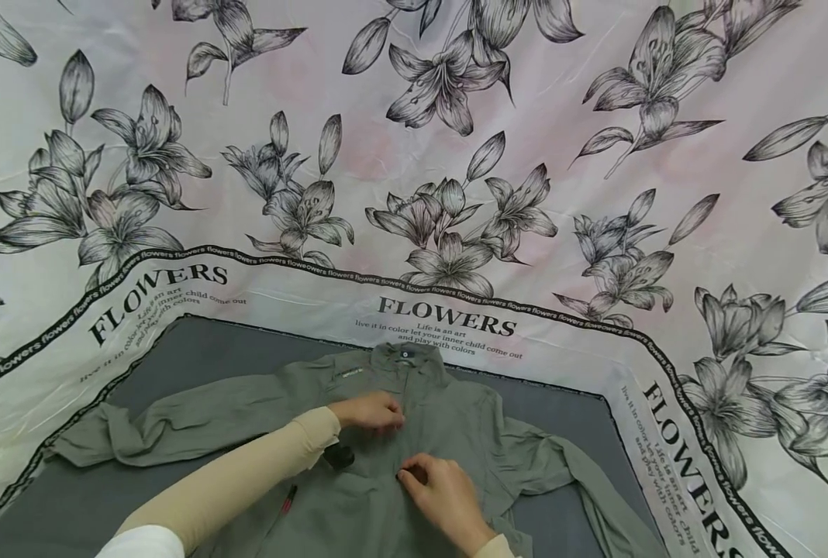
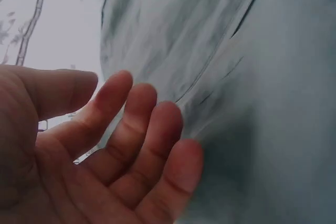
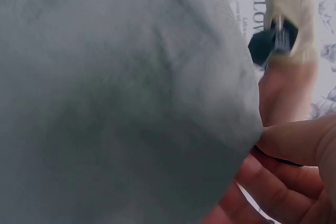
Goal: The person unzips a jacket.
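A grey-green jacket (image 1: 358, 465) lies spread front up, its collar (image 1: 408, 356) at the far side and both sleeves out to the sides. My right hand (image 1: 445, 492) pinches the jacket's front edge between thumb and fingers. In the right wrist view, that thumb (image 3: 294, 137) presses on the cloth, with a thin dark strip showing below it. Farther up the front, my left hand (image 1: 368, 411) hovers close over the jacket near the front opening. Its fingers (image 2: 168, 129) are loosely bent and hold nothing in the left wrist view.
Beneath the jacket is a dark grey panel (image 1: 560, 395) with a white lettered border (image 1: 302, 314). Beyond it spreads white cloth (image 1: 358, 147) printed with black flowers. A small black device (image 1: 339, 456) sits at my left wrist. A dark zip pocket (image 1: 288, 500) shows on the jacket.
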